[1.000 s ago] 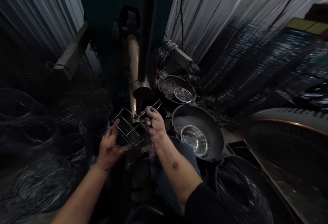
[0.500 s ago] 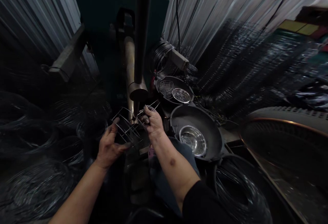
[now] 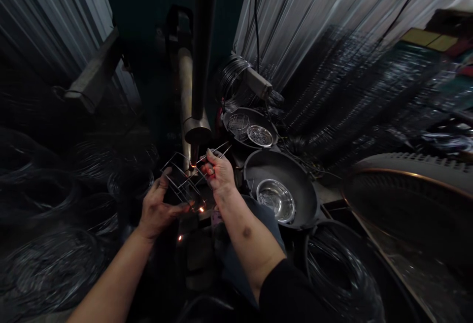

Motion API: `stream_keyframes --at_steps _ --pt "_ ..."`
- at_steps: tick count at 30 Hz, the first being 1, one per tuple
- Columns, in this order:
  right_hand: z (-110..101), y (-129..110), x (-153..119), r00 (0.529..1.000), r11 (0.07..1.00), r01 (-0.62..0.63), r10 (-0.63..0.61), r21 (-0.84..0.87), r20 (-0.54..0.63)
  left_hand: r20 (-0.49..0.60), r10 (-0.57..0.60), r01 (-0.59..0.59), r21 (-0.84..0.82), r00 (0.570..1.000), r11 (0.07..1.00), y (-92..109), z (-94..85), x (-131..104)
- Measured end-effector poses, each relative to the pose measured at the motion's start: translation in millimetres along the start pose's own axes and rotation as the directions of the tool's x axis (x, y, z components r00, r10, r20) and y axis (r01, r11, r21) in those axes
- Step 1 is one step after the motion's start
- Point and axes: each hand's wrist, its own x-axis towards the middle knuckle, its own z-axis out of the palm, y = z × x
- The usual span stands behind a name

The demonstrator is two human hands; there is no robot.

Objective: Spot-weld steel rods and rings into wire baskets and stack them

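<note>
My left hand [image 3: 161, 206] grips the left side of a wire frame [image 3: 179, 180] made of thin crossing metal rods. Opposite it, my right hand [image 3: 219, 170] pinches rods that stick out past the fingers to the upper right; whether they are joined to the frame I cannot tell. Between the hands, the upper electrode of a spot welder [image 3: 197, 130] comes down on the wire above the brass lower arm [image 3: 185, 76]. The contact point glows orange, and bright sparks [image 3: 201, 209] fly below it.
To the right, a dark pan [image 3: 306, 180] holds a shiny steel bowl [image 3: 275, 199]. Behind it another pan [image 3: 231, 111] contains a bowl of small metal pieces and a round wire rack. Wire coils [image 3: 51, 264] lie left, and a large round fan guard [image 3: 410, 170] stands right.
The upper electrode now meets the wire, with an orange glow and sparks that were absent before. Both hands keep their hold and have barely moved.
</note>
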Motion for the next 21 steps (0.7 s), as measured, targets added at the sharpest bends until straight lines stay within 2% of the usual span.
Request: stream_keyframes --at_steps 5,9,12,15,21 --pt "-7 0 -6 0.999 0.999 0.024 -0.025 -0.024 -0.022 -0.010 -0.035 0.035 -0.024 0.999 0.999 4 0.2 -2" --pt "-13 -3 -10 0.999 0.999 0.026 -0.026 0.019 -0.033 -0.073 -0.043 0.044 0.006 0.996 0.999 6 1.1 -7" --pt "-11 -4 -14 1.000 0.998 -0.010 0.009 0.055 0.020 -0.103 -0.032 0.035 0.024 0.994 0.999 6 1.3 -10" --pt "-6 -4 -15 0.998 0.999 -0.037 0.035 0.030 0.047 -0.100 -0.096 0.095 -0.016 0.990 0.995 6 0.9 -12" --pt "0 -2 -13 0.999 0.999 -0.045 0.044 0.006 0.022 -0.089 -0.159 0.157 -0.034 0.983 0.987 6 0.8 -8"
